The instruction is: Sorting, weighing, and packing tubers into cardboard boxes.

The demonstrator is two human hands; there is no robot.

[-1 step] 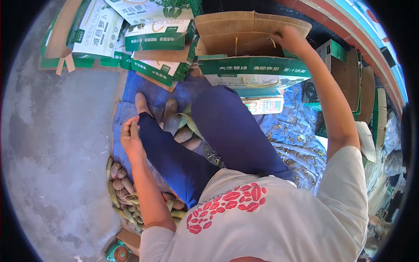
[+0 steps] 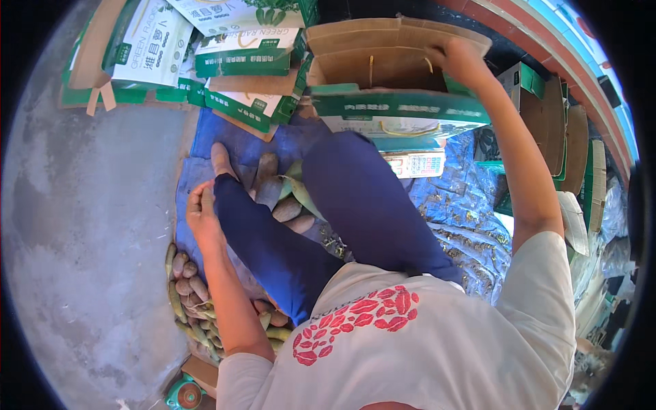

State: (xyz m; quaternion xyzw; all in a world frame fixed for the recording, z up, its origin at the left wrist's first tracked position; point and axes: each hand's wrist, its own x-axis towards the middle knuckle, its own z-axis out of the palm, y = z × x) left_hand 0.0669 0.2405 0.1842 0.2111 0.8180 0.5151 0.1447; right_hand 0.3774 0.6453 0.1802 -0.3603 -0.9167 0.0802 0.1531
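- Reaching toward 1 o'clock: the right hand (image 2: 465, 61), at the open green-and-white carton (image 2: 403, 106), near the right end of its mouth. The fingers are bent and blurred — whether they pinch anything cannot be told.
- At 9 o'clock: the left hand (image 2: 203, 213), just beside the left trouser leg (image 2: 256, 239). The fingers are curled, tips close to the thumb — any object held cannot be made out.
- Near the centre, toward 10 o'clock: long roots (image 2: 287, 210) between the legs; more lie in a heap (image 2: 189, 271) at 8 o'clock.
- At 11 o'clock: stacked cartons (image 2: 242, 63).
- At 3 o'clock: a blue sheet (image 2: 471, 205).
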